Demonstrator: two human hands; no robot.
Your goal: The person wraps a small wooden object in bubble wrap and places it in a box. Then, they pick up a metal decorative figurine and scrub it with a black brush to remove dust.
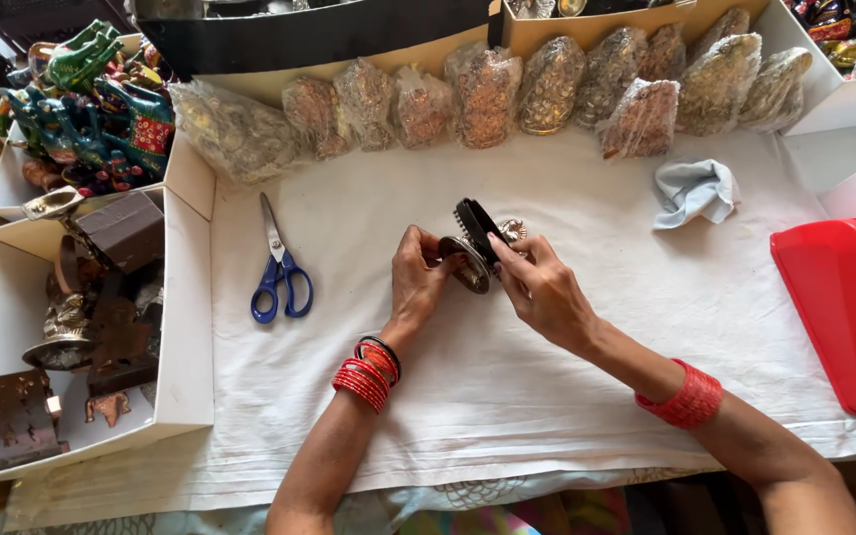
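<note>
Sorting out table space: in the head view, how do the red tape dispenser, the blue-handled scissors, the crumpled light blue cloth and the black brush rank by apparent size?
Largest to smallest:
1. Red tape dispenser, though cut off by the frame edge.
2. Blue-handled scissors.
3. and 4. Light blue cloth and black brush: unsure; the right hand covers part of the brush.

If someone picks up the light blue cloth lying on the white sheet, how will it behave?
The light blue cloth lies crumpled in soft folds, so it is probably floppy and would hang limp. It looks thin, so likely light. It should not roll or break, but a push may drag it along the white sheet.
</note>
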